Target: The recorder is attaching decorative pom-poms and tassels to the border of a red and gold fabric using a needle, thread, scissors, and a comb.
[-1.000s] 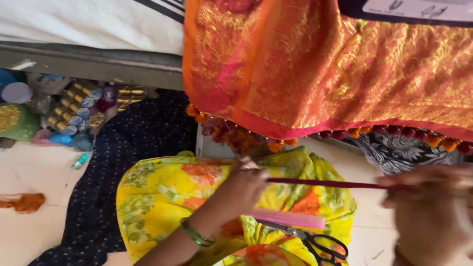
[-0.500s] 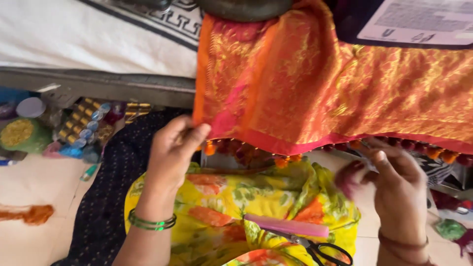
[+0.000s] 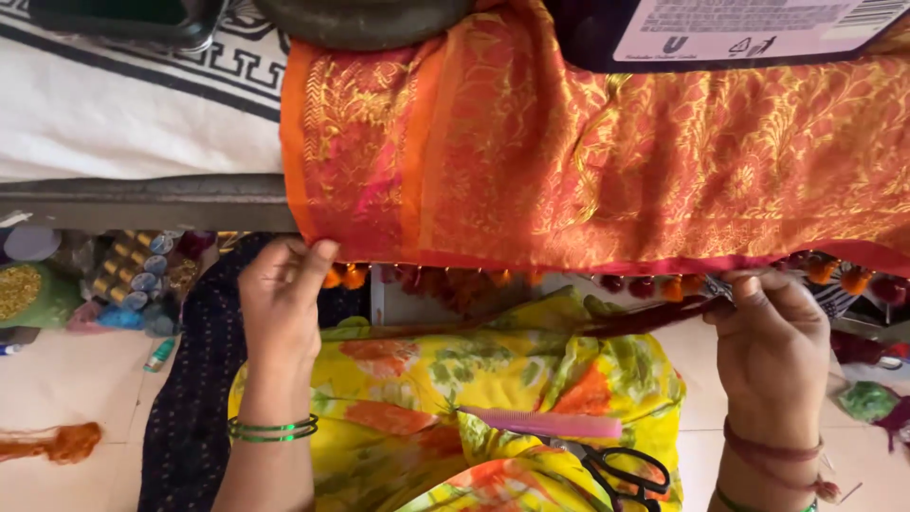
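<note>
Orange-and-gold brocade cloth (image 3: 607, 152) hangs over a ledge, occupying the twelve-to-three o'clock region; its lower hem carries a row of small tassels (image 3: 664, 284). The left hand (image 3: 280, 303), at nine o'clock, pinches the hem's corner, apparently to keep the edge taut. The right hand (image 3: 773, 351), at three o'clock, is closed on a dark red thread bundle (image 3: 645, 318) beneath the hem. At six o'clock, one pink comb (image 3: 540, 423) and one pair of black scissors (image 3: 621, 471) rest on the yellow floral lap (image 3: 445, 379), within reach.
</note>
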